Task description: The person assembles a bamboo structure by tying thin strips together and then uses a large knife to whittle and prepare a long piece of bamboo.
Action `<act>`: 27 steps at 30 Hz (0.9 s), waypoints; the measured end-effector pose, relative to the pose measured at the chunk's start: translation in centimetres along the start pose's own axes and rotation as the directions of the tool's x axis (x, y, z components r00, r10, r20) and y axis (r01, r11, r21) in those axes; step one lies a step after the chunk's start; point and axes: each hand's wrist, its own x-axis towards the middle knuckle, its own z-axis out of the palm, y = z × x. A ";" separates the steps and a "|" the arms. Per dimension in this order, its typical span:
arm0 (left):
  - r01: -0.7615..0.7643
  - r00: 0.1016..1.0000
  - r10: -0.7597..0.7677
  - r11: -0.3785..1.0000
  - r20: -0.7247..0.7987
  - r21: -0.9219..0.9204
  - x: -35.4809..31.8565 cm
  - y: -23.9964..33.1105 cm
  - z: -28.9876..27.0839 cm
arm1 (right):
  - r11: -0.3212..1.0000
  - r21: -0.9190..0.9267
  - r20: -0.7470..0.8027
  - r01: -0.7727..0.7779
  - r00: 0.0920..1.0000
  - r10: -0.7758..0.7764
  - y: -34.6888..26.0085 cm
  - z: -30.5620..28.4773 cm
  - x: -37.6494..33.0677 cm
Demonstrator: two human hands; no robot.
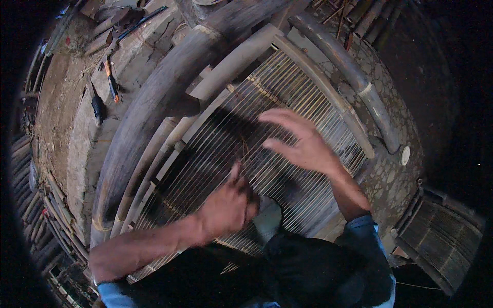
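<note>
Bamboo slats (pixel 303 92) lie beneath the curled left hand (pixel 229 206), its hold unclear, and the spread, empty right hand (pixel 308 147).

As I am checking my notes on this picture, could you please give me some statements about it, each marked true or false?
1. The right hand has its thumb and fingers spread apart. True.
2. The left hand wears a glove. False: it is bare.
3. The slatted panel is made of many thin strips set side by side. True.
4. The orange-and-black tool lies to the right of the slatted panel. False: it lies to the left.
5. The person's sleeves are bright red. False: they are blue.
6. Both forearms are partly uncovered. True.
</note>
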 end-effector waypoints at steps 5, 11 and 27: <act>-0.043 0.990 0.106 0.858 0.095 -0.512 -7.8 7.4 -2.3 | 0.955 0.012 0.153 0.295 0.944 -0.294 -1.1 5.1 -1.2; -0.038 0.999 0.036 0.878 -0.014 -0.478 -10.5 11.2 -3.6 | 0.830 0.198 0.128 0.521 0.826 -0.549 -2.7 6.5 -1.2; 0.572 0.648 -0.503 0.817 -0.572 -0.070 -13.3 -3.2 -10.7 | 0.932 0.024 0.270 0.361 0.896 -0.353 -1.5 8.5 -8.8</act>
